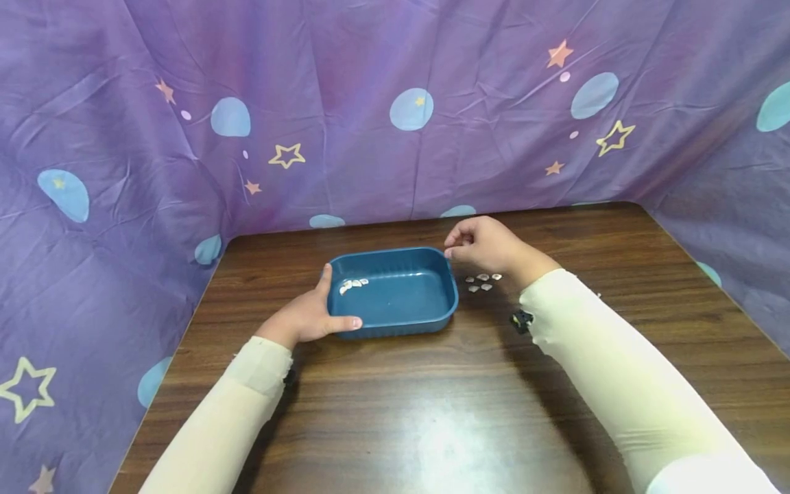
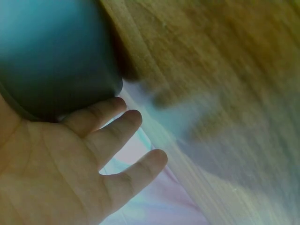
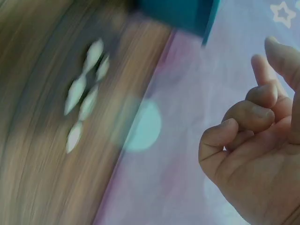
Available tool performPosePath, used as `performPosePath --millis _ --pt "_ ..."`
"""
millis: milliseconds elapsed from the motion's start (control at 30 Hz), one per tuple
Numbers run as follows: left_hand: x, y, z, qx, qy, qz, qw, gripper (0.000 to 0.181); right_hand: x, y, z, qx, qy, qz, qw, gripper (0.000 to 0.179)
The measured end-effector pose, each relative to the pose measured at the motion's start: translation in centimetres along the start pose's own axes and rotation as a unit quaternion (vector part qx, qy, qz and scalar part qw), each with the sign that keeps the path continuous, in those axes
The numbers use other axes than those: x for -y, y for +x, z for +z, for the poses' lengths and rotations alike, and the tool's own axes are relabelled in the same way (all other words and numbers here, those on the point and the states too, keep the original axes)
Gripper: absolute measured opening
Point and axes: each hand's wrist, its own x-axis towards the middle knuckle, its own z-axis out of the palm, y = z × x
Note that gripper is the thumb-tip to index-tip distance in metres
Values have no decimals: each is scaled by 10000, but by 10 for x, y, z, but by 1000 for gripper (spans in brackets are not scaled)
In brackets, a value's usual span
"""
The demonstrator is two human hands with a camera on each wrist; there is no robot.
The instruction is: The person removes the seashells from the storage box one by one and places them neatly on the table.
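A blue rectangular plastic tray [image 1: 395,328] stands on the table, with several small pale shell-like pieces [image 1: 353,284] inside near its left end. My left hand [image 1: 311,312] rests against that end, thumb over the front rim and index finger at the back left corner. In the left wrist view, its other fingers [image 2: 133,180] stretch out straight beside the tray. My right hand [image 1: 484,243] is raised by the tray's back right corner, fingers bent and thumb close to the index finger. I cannot tell whether a piece sits between those fingertips.
Several more pale pieces [image 1: 483,282] lie in a small group on the brown wooden table [image 1: 395,398], right of the tray and below my right hand. A purple curtain [image 1: 345,103] with stars and dots hangs behind and beside the table.
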Motion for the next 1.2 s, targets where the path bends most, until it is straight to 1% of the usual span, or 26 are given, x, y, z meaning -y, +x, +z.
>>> performPosePath --millis 100,200,433,667,867,1033,1200 --pt "0 0 0 -16 27 16 10000 137 15 8 13 47 121 -63 9999 16" --pt "-1 0 0 -24 21 31 10000 138 25 14 29 148 200 -126 9996 16" --pt "-3 2 2 33 -25 -54 10000 137 42 29 62 317 262 -226 9989 16" --pt "-3 3 1 60 49 -8 10000 135 61 39 84 585 366 -122 9975 15" --pt "-3 3 0 79 79 29 9999 135 69 47 103 600 471 49 9971 14" --pt "-2 3 0 84 101 56 9999 135 72 52 117 650 269 171 9974 15" --pt "0 2 -2 103 79 29 9999 134 72 57 125 740 35 252 9969 16"
